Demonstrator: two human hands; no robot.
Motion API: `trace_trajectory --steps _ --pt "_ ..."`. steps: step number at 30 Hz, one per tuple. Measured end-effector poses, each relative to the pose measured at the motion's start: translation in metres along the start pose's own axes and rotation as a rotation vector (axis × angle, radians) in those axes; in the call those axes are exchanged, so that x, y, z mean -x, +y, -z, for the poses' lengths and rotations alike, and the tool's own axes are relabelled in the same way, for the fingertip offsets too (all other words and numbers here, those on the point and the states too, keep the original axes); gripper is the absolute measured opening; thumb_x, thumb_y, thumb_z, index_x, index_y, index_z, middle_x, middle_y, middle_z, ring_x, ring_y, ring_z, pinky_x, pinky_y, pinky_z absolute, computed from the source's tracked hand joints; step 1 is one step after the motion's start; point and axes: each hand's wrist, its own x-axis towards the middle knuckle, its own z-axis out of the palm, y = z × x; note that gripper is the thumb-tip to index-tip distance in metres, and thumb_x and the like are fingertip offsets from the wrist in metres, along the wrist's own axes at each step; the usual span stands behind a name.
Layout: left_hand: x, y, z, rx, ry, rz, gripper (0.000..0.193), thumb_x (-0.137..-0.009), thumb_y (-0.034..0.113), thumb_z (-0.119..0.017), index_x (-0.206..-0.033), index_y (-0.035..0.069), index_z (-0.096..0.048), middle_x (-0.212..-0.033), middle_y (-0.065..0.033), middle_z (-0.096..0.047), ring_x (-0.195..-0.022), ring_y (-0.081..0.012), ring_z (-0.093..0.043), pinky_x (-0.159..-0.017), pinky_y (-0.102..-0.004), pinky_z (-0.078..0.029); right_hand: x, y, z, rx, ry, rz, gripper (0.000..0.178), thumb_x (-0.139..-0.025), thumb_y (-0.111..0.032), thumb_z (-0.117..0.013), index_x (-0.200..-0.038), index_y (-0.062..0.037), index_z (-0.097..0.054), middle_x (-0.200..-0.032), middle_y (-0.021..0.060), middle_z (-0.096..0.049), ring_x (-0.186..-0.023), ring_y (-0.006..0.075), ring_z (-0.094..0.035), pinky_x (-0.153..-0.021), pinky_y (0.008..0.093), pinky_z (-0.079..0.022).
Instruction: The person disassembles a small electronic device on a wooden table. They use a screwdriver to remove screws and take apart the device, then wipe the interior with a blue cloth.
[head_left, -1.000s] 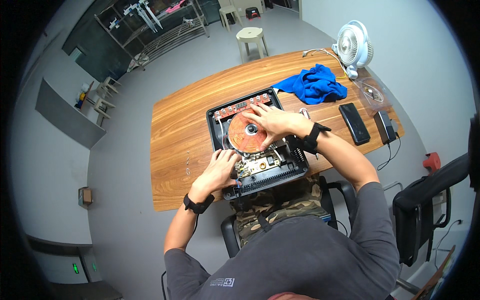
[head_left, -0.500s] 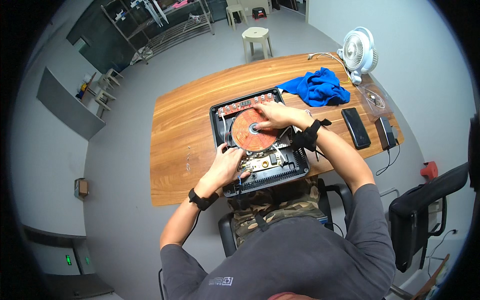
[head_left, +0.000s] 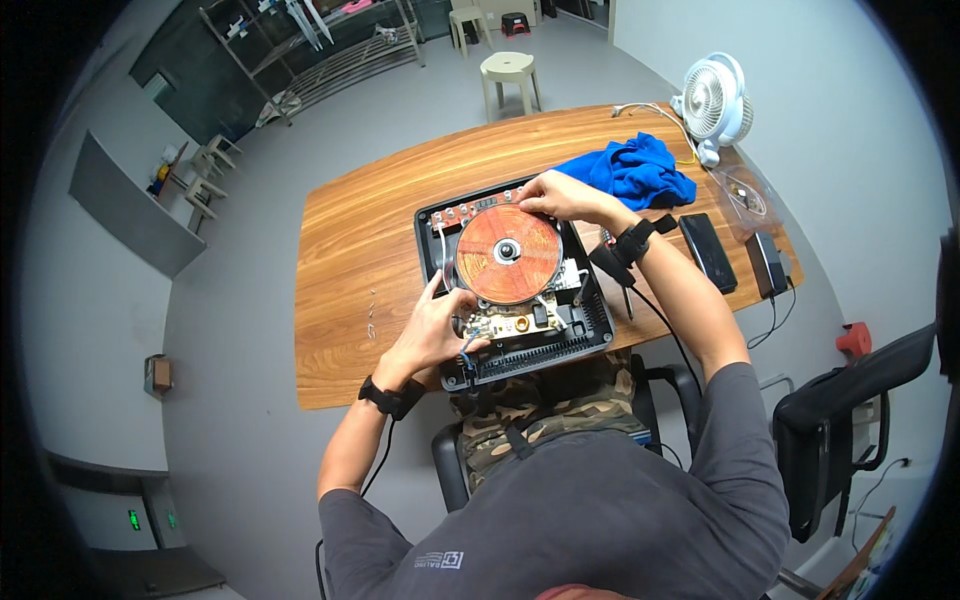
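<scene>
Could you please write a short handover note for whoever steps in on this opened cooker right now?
Left hand: on the coil's near-left edge, by the circuit board.
Right hand: on the coil's far-right edge, near the button strip.
Things: black cooker base on the wooden table; coil sits in it.
Done: top cover is off.
Left: coil not lifted out; whether it is loose cannot be seen.
</scene>
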Motion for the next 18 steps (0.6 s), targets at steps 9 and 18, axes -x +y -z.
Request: trace_trajectory --steps 9,18 --pt "0.013 0.005 0.029 -0.011 0.153 -0.049 0.058 -0.063 0.03 -0.094 -0.104 0.006 -0.061 -0.088 -0.0075 -0.072 -0.09 -0.0298 -0.072 -0.122 -0.058 -0.029 0.008 -0.046 0.012 -0.193 -0.006 0.06 0.028 -0.1 -0.017 -0.064 -0.113 0.0055 -0.072 -0.084 0.0027 -0.068 -0.072 0.0087 -0.058 -0.065 0.027 -0.05" --pt "0.038 0.016 0.057 -0.03 0.262 -0.034 0.062 -0.061 0.028 -0.097 -0.105 0.003 -0.06 -0.09 -0.0078 -0.072 -0.093 -0.0266 -0.073 -0.122 -0.0569 -0.031 0.017 -0.101 0.005 -0.206 0.018 0.082 0.031 -0.098 -0.019 -0.064 -0.114 0.0068 -0.071 -0.087 0.0051 -0.07 -0.075 0.0096 -0.061 -0.066 0.0274 -0.051"
